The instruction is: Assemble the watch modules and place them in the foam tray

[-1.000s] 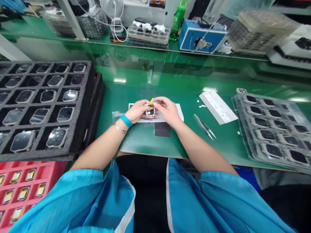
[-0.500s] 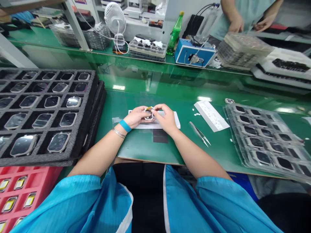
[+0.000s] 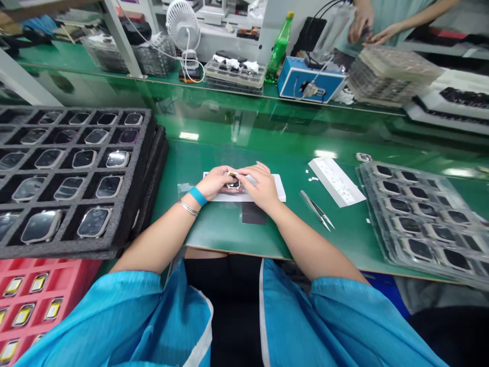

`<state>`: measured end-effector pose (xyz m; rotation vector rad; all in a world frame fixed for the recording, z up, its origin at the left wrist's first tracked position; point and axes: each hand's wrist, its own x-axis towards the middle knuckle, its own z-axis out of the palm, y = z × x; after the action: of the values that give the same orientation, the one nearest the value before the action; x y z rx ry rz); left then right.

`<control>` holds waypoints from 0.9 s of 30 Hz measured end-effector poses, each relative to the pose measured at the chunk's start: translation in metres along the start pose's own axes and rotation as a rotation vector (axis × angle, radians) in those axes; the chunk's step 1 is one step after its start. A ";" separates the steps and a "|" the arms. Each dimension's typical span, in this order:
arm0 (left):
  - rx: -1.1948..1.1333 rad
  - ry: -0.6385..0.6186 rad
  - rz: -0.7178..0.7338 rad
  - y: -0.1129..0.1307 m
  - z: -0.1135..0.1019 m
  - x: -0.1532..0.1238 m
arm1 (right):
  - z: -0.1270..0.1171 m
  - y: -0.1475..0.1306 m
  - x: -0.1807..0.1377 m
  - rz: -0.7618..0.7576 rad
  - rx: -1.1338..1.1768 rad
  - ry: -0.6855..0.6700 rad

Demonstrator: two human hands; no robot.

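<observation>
My left hand (image 3: 216,182) is closed round a small smartwatch case (image 3: 234,184), pale-rimmed with dark insides showing. My right hand (image 3: 262,186) is at the right and upper edge of the same case, its thumb and forefinger together on it. A small yellow piece (image 3: 232,174) shows at the top of the case, partly covered by fingers. Both hands are above a white block (image 3: 280,188) on the green bench. Just below them, a dark grey square sheet (image 3: 253,214) lies on the bench.
Tweezers (image 3: 318,210) and a white strip with tiny bits (image 3: 336,182) lie to the right, before clear trays of watch screens (image 3: 424,216). Left, a foam tray (image 3: 147,153) of watches stands above a red tray (image 3: 72,272). A co-worker's hands (image 3: 372,30) show behind.
My right hand's fingers have flattened over the case, and the yellow piece sits lower, closer to it. The co-worker's hands have come together. The camera view has shifted slightly.
</observation>
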<state>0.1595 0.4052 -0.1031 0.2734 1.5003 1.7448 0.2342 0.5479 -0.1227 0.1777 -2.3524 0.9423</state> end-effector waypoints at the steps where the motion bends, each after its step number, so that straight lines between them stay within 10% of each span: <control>1: -0.005 0.003 0.001 0.001 -0.001 0.000 | 0.000 0.000 0.000 -0.014 -0.025 -0.015; 27: -0.285 -0.042 0.058 -0.002 -0.006 0.001 | 0.001 0.003 0.003 -0.089 -0.119 -0.049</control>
<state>0.1557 0.4014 -0.1074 0.2064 1.2054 1.9598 0.2303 0.5499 -0.1232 0.2577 -2.4159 0.7612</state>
